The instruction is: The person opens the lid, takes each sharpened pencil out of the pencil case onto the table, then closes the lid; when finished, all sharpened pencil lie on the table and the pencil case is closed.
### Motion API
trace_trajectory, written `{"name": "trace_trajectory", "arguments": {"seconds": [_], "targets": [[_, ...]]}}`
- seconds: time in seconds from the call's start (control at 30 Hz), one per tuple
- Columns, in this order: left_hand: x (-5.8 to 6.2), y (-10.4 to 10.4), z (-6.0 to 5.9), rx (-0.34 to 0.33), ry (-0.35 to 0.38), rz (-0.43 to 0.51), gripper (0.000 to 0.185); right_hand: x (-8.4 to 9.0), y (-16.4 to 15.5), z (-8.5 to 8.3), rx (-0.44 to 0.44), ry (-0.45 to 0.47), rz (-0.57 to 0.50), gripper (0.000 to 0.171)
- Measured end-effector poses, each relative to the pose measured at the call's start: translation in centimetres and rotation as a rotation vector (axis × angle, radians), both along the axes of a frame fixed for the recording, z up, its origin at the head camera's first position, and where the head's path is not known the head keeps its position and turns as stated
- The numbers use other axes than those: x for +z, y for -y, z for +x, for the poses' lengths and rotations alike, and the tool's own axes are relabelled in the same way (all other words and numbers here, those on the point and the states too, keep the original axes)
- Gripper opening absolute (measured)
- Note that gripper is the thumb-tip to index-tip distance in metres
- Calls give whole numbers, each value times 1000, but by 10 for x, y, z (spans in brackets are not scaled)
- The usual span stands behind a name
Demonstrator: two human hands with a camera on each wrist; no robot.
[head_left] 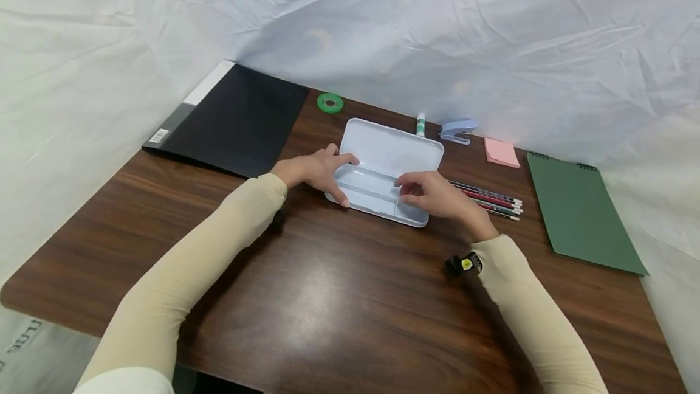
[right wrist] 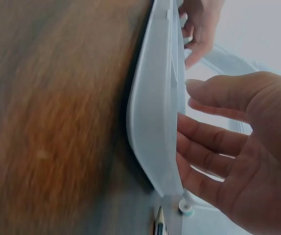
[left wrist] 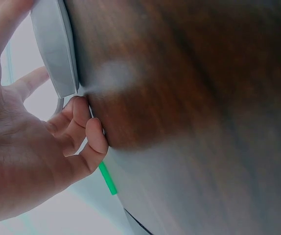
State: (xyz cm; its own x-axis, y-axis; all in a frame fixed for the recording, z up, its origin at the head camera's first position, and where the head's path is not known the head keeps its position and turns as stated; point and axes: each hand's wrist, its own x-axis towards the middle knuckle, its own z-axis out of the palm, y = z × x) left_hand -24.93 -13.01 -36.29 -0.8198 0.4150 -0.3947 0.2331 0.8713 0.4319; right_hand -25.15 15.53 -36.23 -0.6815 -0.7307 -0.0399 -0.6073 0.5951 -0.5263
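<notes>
A white pencil case [head_left: 377,210] lies opened flat on the table, its lid [head_left: 391,146] folded back toward the wall. Inside its tray are a long compartment and a small one at the right end. My left hand [head_left: 317,170] spreads across the left end, thumb at the front rim and index finger reaching over the tray. In the left wrist view, its outer fingertips [left wrist: 97,139] rest beside the case at table level. Over the right end hovers my right hand [head_left: 437,194], fingers loosely bent and nothing visible between them. The right wrist view shows its fingertips [right wrist: 189,129] behind the case's side wall.
Several pencils [head_left: 492,199] lie right of the case, partly behind my right hand. Along the back are green tape [head_left: 330,103], a glue stick [head_left: 420,124], a stapler [head_left: 457,131] and pink sticky notes [head_left: 500,152]. A black folder [head_left: 240,117] lies left, a green notebook [head_left: 582,211] right.
</notes>
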Motion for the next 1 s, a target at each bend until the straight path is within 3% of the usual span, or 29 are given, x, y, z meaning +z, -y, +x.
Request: {"name": "trace_trajectory", "arguments": {"seconds": [0.53,0.7,1.0], "targets": [[1,0,1,5,6,-8,98,1,28,-2,61,60,135,27],[0,0,0,4,4,-14,98,1,31,-4,45,79,136,25],[-2,-1,0,11,-1,-13,98,0,36,-1,42,32,135,26]]}}
